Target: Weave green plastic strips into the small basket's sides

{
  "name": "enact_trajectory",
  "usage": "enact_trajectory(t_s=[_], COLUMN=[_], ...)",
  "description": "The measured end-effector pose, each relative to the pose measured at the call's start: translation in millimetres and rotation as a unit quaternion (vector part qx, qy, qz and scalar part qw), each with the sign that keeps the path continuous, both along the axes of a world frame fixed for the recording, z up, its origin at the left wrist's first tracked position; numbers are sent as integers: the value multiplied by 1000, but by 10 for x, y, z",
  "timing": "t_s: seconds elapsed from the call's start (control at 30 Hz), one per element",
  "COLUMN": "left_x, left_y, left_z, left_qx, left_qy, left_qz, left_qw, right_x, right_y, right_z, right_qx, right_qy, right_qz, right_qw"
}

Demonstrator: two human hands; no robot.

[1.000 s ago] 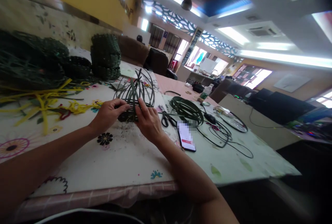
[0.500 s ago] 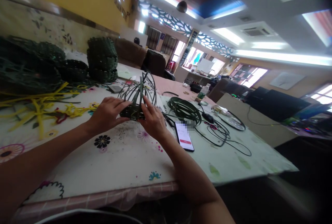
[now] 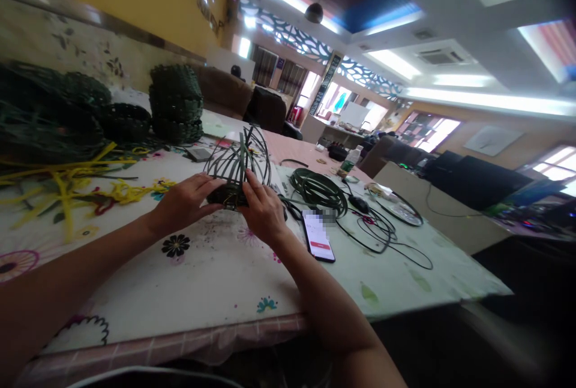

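Between my hands is a small dark green woven basket (image 3: 228, 195), with long loose strips curving up and away from its woven wall. My left hand (image 3: 183, 201) grips its left side, thumb below and fingers above. On the right side, my right hand (image 3: 263, 205) holds the wall with the thumb low and the fingers lying along the upright strips. A thin yellowish strand or tie shows on the near face of the weave. The basket's far side is hidden behind the strips and my fingers.
Dark woven baskets (image 3: 175, 103) stand at the back left, near yellow strips (image 3: 67, 202). Right of my hands lie a coil of green strip (image 3: 317, 193), a lit phone (image 3: 318, 237), a mouse (image 3: 359, 204) and cables. A bottle (image 3: 351, 161) stands farther back.
The basket has turned or tilted slightly in my hands, and its upright strips have shifted a little. Both hands keep their hold. The whole view has moved slightly.
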State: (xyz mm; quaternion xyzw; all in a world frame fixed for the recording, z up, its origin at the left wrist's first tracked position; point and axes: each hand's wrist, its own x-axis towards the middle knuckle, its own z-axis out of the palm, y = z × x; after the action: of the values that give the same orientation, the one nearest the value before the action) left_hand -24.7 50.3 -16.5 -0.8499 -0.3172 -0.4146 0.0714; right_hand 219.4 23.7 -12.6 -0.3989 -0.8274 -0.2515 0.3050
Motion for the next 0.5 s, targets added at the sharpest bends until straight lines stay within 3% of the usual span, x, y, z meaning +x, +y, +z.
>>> enact_trajectory(t_s=[0.1,0.27,0.5], left_x=[8,81,236], left_y=[-28,-221,-367], left_z=[17,143,90], left_qx=[6,75,3], left_qy=[-13,-95,-67], left_qz=[-8,88,23], left_qw=[1000,989,997], right_x=[0,2,-117], right_y=[10,6,-88], right_z=[-12,-29,-68], right_qx=[13,22,17], right_qy=[-17,-36,-64], right_qz=[-5,-5,1], right_qw=[1000,999,998])
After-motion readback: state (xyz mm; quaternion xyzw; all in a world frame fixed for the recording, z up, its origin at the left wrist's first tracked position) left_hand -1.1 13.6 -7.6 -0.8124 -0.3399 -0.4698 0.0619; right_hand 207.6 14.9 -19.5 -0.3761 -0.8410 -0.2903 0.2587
